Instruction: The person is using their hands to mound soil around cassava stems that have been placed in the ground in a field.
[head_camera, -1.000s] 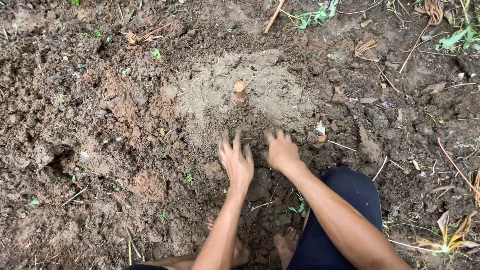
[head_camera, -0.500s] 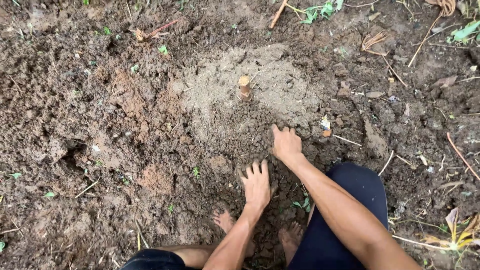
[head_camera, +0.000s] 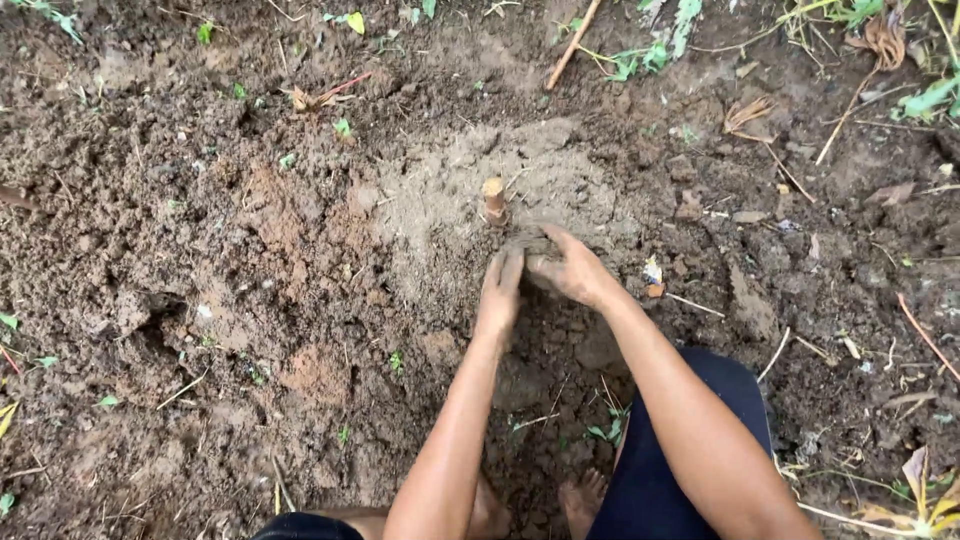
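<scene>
Both hands (head_camera: 535, 275) now nearer stub (head_camera: 494, 199)

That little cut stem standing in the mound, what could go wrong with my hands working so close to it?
Both hands, left hand and right hand, press soil right beside the short cut stem, so a push could tilt or knock it. The pale mound looks loose and crumbly and may slump away from the stem. Twigs and roots in the dirt could scratch bare fingers.

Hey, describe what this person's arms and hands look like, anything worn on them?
Both arms are bare to past the elbow, with no sleeves showing. The left hand and right hand wear no gloves, and no rings, watch or bands can be seen. Soil smears both hands, thickest on the fingers.
</scene>
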